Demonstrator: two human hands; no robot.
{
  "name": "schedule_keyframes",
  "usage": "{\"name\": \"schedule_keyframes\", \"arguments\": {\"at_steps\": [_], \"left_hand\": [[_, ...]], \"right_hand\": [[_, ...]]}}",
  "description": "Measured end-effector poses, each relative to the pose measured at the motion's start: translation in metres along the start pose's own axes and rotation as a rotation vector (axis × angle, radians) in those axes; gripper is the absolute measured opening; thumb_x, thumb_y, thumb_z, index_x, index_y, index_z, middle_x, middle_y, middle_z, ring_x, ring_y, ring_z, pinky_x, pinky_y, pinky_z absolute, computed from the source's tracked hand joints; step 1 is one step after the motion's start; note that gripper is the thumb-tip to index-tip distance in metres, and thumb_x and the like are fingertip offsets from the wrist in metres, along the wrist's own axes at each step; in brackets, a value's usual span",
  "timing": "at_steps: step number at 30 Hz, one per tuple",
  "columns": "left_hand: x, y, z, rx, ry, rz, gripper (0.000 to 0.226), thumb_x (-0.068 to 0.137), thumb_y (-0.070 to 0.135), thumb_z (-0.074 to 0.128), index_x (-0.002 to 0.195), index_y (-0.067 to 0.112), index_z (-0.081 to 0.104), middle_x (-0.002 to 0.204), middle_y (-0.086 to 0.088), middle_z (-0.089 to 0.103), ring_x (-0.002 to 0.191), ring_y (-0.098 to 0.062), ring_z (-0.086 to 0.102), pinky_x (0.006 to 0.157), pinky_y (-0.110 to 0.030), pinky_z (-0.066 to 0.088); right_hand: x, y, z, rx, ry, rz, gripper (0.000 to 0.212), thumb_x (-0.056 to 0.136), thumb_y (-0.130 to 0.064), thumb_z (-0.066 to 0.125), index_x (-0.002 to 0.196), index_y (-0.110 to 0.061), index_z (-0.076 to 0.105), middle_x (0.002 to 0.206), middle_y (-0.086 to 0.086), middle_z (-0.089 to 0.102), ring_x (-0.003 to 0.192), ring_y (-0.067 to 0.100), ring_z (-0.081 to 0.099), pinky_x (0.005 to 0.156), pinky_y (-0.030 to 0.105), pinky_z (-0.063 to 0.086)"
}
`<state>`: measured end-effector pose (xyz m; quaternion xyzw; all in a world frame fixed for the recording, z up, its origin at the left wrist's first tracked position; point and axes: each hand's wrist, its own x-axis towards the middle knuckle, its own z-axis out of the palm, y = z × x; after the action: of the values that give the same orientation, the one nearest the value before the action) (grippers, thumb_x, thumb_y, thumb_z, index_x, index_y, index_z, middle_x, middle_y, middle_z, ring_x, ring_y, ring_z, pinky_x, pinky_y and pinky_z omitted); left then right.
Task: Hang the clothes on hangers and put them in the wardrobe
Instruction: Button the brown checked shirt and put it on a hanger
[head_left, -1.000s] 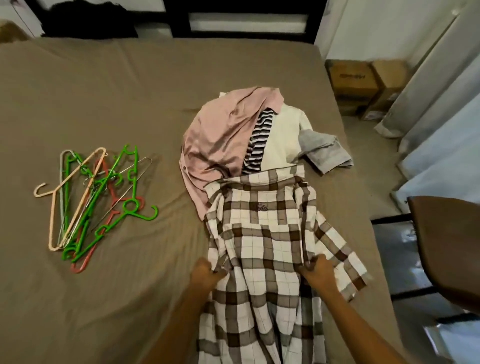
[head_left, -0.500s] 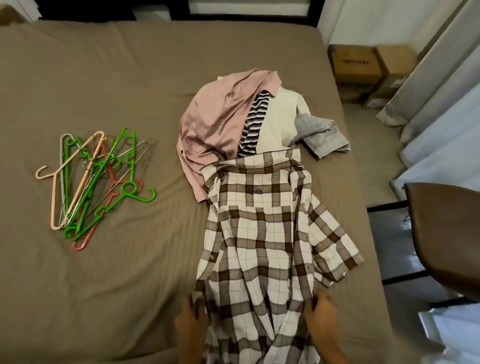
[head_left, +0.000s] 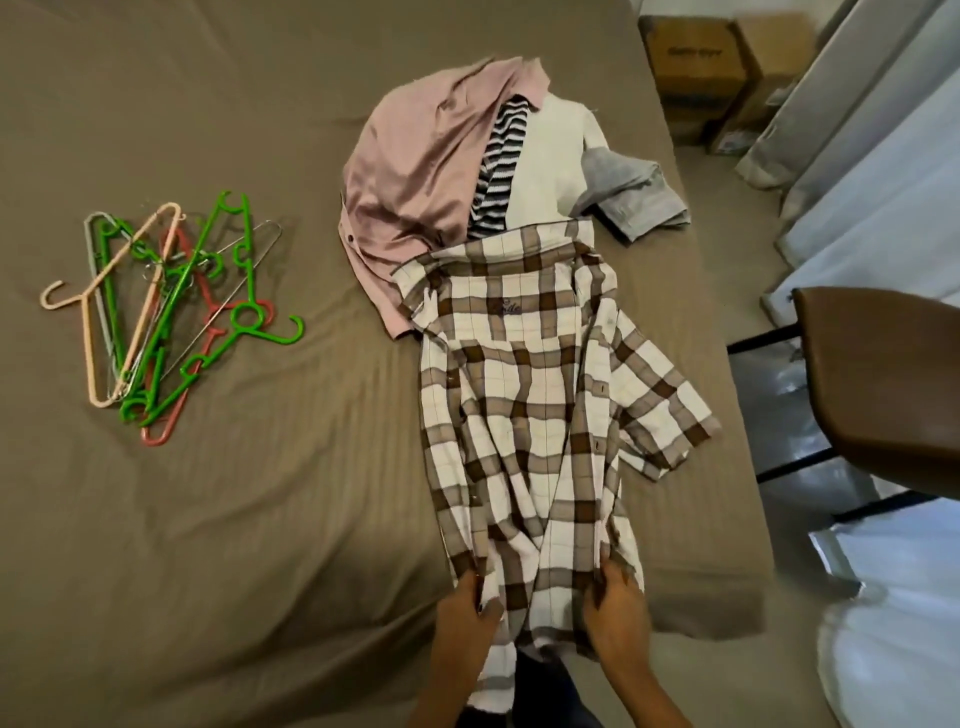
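Two hands hold the bottom of one garment at the near edge of the bed (head_left: 234, 519). The left hand (head_left: 465, 618) pinches the lower left edge of the plaid shirt (head_left: 524, 405), and the right hand (head_left: 615, 613) grips its lower right side, fingers curled into the cloth. The hands sit apart, with a band of brown-and-white check between them, and the hem hangs over the bed's edge between the forearms.

From there the plaid shirt runs away from the person, lying flat on the brown sheet with its collar at the far end. Its button placket runs down right of centre, and one short sleeve spreads out toward the bed's right edge.

Left of the shirt and well apart from it lies a tangle of hangers (head_left: 171, 306) — green, peach, coral and grey plastic, with a thin wire one among them. Off the bed to the right stands a brown chair (head_left: 883, 384) on dark legs.

Beyond the collar, and partly under it, is a heap of clothes. It holds a pink garment (head_left: 421, 171) on the left, a black-and-white striped garment (head_left: 498, 171) in the middle and a white garment (head_left: 550, 166) beside that. A grey garment (head_left: 634, 202) lies crumpled near the right edge.

Farthest off, cardboard boxes (head_left: 696, 57) stand on the floor past the bed's corner, next to pale curtains (head_left: 831, 104).
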<state>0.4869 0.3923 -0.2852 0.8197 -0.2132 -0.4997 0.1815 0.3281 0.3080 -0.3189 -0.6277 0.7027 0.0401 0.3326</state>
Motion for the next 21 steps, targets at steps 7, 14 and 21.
{"name": "schedule_keyframes", "arguments": {"at_steps": [7, 14, 21], "left_hand": [[-0.047, -0.019, -0.003, -0.176, 0.21, -0.03, 0.03, 0.09, 0.019, 0.061, 0.118, 0.012, 0.054, 0.1, -0.004, 0.066, 0.099, -0.026, 0.064, 0.078, -0.021, 0.041], [-0.065, 0.006, -0.015, -0.374, 0.139, 0.212, 0.02, 0.084, 0.011, 0.068, 0.08, 0.026, 0.056, 0.07, -0.007, 0.062, 0.065, -0.01, 0.056, 0.066, -0.02, 0.046], [-0.094, 0.02, -0.027, -0.865, -0.162, 0.086, 0.018, 0.091, -0.004, 0.051, 0.095, 0.004, 0.066, 0.089, -0.01, 0.074, 0.085, -0.023, 0.069, 0.072, -0.026, 0.055]], "right_hand": [[-0.043, 0.004, -0.021, 0.193, 0.084, 0.054, 0.029, 0.085, -0.027, 0.067, 0.104, -0.006, 0.062, 0.077, 0.011, 0.065, 0.069, 0.027, 0.059, 0.061, 0.034, 0.045], [-0.09, -0.033, -0.043, 0.537, 0.007, -0.164, 0.014, 0.081, -0.012, 0.071, 0.091, -0.019, 0.065, 0.082, -0.008, 0.069, 0.076, 0.008, 0.064, 0.066, 0.015, 0.048], [-0.12, -0.043, -0.06, 0.972, -0.286, -0.028, 0.019, 0.082, 0.01, 0.061, 0.096, -0.001, 0.068, 0.087, 0.016, 0.073, 0.082, 0.028, 0.069, 0.071, 0.031, 0.057]]}}
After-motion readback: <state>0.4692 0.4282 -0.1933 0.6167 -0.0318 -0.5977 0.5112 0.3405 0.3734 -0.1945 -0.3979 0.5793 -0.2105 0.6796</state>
